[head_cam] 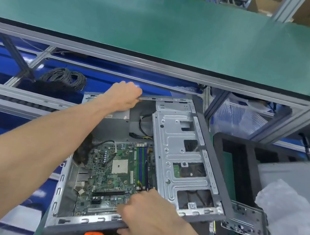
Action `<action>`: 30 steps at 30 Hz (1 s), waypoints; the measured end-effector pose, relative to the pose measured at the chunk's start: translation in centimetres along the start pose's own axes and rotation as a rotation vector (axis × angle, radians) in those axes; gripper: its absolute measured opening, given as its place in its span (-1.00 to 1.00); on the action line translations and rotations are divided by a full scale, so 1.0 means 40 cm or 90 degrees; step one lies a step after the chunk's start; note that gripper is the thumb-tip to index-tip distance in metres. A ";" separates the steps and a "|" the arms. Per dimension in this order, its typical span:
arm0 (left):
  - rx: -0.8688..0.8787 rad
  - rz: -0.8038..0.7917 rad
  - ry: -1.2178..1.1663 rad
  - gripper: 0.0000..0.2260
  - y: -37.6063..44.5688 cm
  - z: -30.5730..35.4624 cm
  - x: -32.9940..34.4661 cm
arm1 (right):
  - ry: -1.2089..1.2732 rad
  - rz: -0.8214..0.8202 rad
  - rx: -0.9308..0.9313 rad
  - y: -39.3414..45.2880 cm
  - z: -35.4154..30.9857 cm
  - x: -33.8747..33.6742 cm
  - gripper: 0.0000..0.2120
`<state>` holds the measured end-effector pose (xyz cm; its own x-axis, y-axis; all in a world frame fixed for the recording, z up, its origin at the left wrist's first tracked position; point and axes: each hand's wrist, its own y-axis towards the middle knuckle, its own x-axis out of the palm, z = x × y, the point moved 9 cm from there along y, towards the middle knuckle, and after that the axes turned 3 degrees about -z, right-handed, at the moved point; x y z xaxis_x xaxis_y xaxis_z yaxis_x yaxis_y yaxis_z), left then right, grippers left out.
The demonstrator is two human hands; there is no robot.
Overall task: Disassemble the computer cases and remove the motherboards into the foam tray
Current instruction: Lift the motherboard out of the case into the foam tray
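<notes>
Head view: left hand (125, 96) grasps the open computer case (183, 152) rim at twelve o'clock; right hand (146, 215) grasps its six o'clock edge. Motherboard (119, 172) seemingly still mounted; unscrewing likely follows.

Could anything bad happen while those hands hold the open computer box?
The computer case looks tilted, gripped by the left hand and right hand; it might slip. Its bare metal edges could scratch fingers. The motherboard sits inside with a black cable lying over it, which might snag.
</notes>
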<state>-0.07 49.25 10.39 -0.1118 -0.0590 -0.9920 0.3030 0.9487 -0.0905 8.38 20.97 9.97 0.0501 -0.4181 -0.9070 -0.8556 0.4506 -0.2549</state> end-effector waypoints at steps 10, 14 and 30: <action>-0.096 0.040 -0.039 -0.78 -0.048 -0.121 -0.049 | -0.118 -0.065 -0.019 -0.042 0.083 -0.039 -0.69; -0.125 0.037 -0.036 -0.84 -0.075 -0.154 -0.060 | -0.147 -0.062 -0.029 -0.049 0.112 -0.049 -0.71; -0.180 0.041 -0.138 -0.90 -0.222 -0.198 -0.019 | -0.307 -0.133 -0.047 -0.143 0.231 -0.066 -0.77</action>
<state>-10.16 43.35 12.62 0.1119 -0.0328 -0.9932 0.0263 0.9992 -0.0301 17.91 26.79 10.73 0.4395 -0.0741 -0.8952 -0.8353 0.3328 -0.4377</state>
